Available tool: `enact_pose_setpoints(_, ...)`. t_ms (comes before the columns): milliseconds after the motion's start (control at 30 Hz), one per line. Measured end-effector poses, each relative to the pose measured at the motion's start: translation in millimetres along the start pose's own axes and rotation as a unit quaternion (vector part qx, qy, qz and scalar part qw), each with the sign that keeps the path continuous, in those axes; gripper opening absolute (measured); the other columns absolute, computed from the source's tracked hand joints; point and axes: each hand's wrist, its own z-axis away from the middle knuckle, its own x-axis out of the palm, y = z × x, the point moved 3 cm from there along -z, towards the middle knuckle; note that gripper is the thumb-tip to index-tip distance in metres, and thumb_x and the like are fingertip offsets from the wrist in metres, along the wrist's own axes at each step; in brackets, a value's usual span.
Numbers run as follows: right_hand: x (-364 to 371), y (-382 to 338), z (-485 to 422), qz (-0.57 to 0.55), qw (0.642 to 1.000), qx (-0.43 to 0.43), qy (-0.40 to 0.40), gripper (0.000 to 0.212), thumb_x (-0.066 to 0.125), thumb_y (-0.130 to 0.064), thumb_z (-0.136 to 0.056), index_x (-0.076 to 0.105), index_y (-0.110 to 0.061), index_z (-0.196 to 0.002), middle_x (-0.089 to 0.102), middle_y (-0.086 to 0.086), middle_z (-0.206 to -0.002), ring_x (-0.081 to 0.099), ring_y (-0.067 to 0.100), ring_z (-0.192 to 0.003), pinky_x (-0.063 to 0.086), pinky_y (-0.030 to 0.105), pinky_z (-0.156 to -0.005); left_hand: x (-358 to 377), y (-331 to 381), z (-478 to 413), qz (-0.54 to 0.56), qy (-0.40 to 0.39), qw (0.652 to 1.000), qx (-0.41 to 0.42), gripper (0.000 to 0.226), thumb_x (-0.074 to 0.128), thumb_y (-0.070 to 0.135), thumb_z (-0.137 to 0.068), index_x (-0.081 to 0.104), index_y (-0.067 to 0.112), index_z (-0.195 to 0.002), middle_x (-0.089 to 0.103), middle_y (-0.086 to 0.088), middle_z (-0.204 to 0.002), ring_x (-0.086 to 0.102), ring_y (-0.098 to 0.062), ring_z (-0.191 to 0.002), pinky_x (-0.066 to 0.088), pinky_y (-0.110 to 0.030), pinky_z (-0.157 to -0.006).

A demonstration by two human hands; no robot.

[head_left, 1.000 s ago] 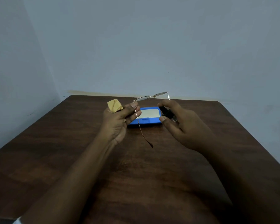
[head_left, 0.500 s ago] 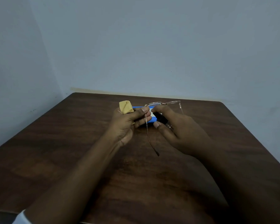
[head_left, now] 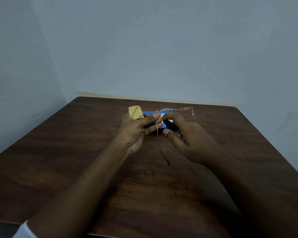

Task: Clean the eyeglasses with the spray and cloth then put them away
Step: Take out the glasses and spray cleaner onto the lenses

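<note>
- My left hand (head_left: 136,129) has a tight grip on the eyeglasses (head_left: 175,110) at the left hinge, with the yellow cloth (head_left: 135,112) bunched in the same fist.
- My right hand (head_left: 187,138) grips the dark spray bottle (head_left: 170,126), just right of the temple arm.
- The blue case (head_left: 147,114) lies on the desk (head_left: 76,152) behind my hands, towards the far edge.

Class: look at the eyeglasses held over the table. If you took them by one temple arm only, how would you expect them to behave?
The eyeglasses have a thin wire frame, so they are probably light and likely to flex or swing rather than stay rigid. The free arm hangs down unsupported, so its hinge looks loose enough to fold. The left hand pinches near the hinge, which suggests a delicate frame needing gentle grip.
</note>
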Motion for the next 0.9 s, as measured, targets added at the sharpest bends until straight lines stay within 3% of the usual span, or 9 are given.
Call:
enact_pose_setpoints(133, -0.2, -1.3, 0.1, -0.015, 1.000, -0.001, -0.005, 0.031, 0.059, -0.028, -0.105, 0.047, -0.040, -0.132, 0.064, -0.020, -0.086, 0.059, 0.006, -0.067, 0.037, 0.011, -0.061, -0.7, -0.1, -1.2, 0.001, 0.001, 1.000, -0.004, 0.008, 0.081, -0.007, -0.085, 0.073, -0.005, -0.086, 0.078, -0.015, -0.083, 0.079, -0.024, -0.078, 0.065, -0.034, -0.071)
enact_pose_setpoints(233, -0.9, -0.9, 0.5, -0.015, 1.000, 0.004, -0.005, 0.031, 0.058, -0.029, -0.105, 0.047, -0.040, -0.131, 0.062, -0.012, -0.077, 0.057, 0.009, -0.063, 0.036, 0.014, -0.058, -1.0, 0.1, -1.1, 0.003, 0.005, 1.000, -0.006, 0.017, 0.081, -0.007, -0.086, 0.069, -0.011, -0.097, 0.079, -0.016, -0.084, 0.080, -0.025, -0.080, 0.065, -0.034, -0.072)
enact_pose_setpoints(400, -1.0, -2.6, 0.5, -0.020, 1.000, -0.002, -0.002, 0.030, 0.058, -0.026, -0.105, 0.048, -0.038, -0.131, 0.063, -0.025, -0.086, 0.059, 0.005, -0.068, 0.038, 0.011, -0.062, 0.7, 0.0, 0.3, 0.008, 0.010, 1.000, -0.007, 0.029, 0.080, -0.007, -0.086, 0.066, -0.019, -0.108, 0.078, -0.015, -0.081, 0.079, -0.024, -0.077, 0.065, -0.033, -0.069)
enact_pose_setpoints(500, -1.6, -2.2, 0.4, -0.021, 1.000, -0.004, 0.004, 0.029, 0.058, -0.027, -0.105, 0.049, -0.036, -0.130, 0.062, -0.023, -0.085, 0.058, 0.008, -0.067, 0.037, 0.012, -0.061, 0.1, 0.6, 0.7, 0.004, 0.010, 1.000, 0.000, 0.041, 0.080, -0.006, -0.085, 0.060, -0.025, -0.115, 0.078, -0.016, -0.083, 0.079, -0.025, -0.078, 0.065, -0.033, -0.069)
enact_pose_setpoints(667, -1.1, -2.5, 0.7, -0.019, 1.000, -0.005, 0.007, 0.028, 0.058, -0.027, -0.104, 0.048, -0.037, -0.129, 0.061, -0.026, -0.082, 0.058, 0.004, -0.067, 0.037, 0.012, -0.061, -0.3, 0.9, 1.9, -0.007, 0.017, 1.000, -0.005, 0.029, 0.079, -0.006, -0.087, 0.066, -0.022, -0.108, 0.078, -0.020, -0.089, 0.080, -0.029, -0.085, 0.065, -0.034, -0.072)
enact_pose_setpoints(767, -2.6, -2.5, 0.6, -0.031, 0.999, -0.002, 0.013, 0.028, 0.059, -0.028, -0.105, 0.049, -0.037, -0.130, 0.063, -0.016, -0.083, 0.059, 0.007, -0.069, 0.038, 0.014, -0.062, -1.7, 1.3, 1.6, -0.006, 0.015, 1.000, -0.006, 0.017, 0.079, -0.007, -0.086, 0.070, -0.015, -0.098, 0.079, -0.019, -0.087, 0.080, -0.028, -0.082, 0.066, -0.034, -0.072)
enact_pose_setpoints(900, -3.2, -0.3, 0.3, -0.035, 0.999, -0.006, 0.003, 0.029, 0.058, -0.031, -0.104, 0.048, -0.040, -0.130, 0.057, -0.011, -0.070, 0.052, 0.008, -0.057, 0.034, 0.013, -0.056, -0.3, 4.3, 2.7, -0.009, 0.032, 0.999, -0.001, 0.027, 0.078, -0.008, -0.087, 0.065, -0.018, -0.108, 0.078, -0.019, -0.086, 0.080, -0.028, -0.082, 0.065, -0.034, -0.071)
